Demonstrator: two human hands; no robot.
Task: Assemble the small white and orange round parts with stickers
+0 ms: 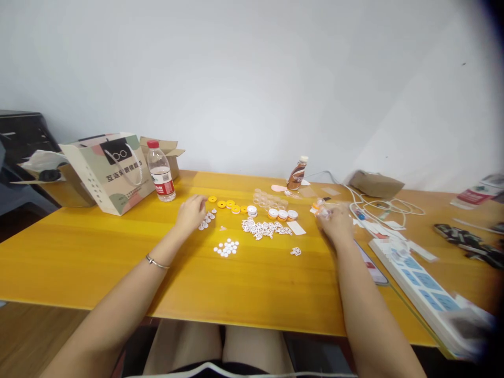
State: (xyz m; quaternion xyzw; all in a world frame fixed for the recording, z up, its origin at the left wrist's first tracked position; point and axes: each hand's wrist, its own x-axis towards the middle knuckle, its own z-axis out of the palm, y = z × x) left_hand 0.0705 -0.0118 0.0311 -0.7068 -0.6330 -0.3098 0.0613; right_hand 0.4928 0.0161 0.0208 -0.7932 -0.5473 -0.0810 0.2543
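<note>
My left hand (pixel 190 214) rests at the left of the small parts, its fingers curled together. Whatever may be between the fingertips is hidden. Beside them lie small clear round pieces (pixel 207 219) and a row of yellow ring-like discs (pixel 221 204). At the right, my right hand (pixel 337 224) closes its fingers on a small orange-and-clear piece (pixel 321 210), partly covered by the fingers. Between the hands are white-topped discs (pixel 282 214), a heap of white openwork pieces (pixel 263 228), one openwork piece apart (pixel 295 251), and several white dots (pixel 226 247).
Clear round shells (pixel 269 199) lie behind the discs, near a brown drink bottle (pixel 297 173). Left stand a water bottle (pixel 160 173) and a paper bag (pixel 114 176). Right of my arm are a phone (pixel 372 265), a power strip (pixel 417 283) and white cables (pixel 394 205).
</note>
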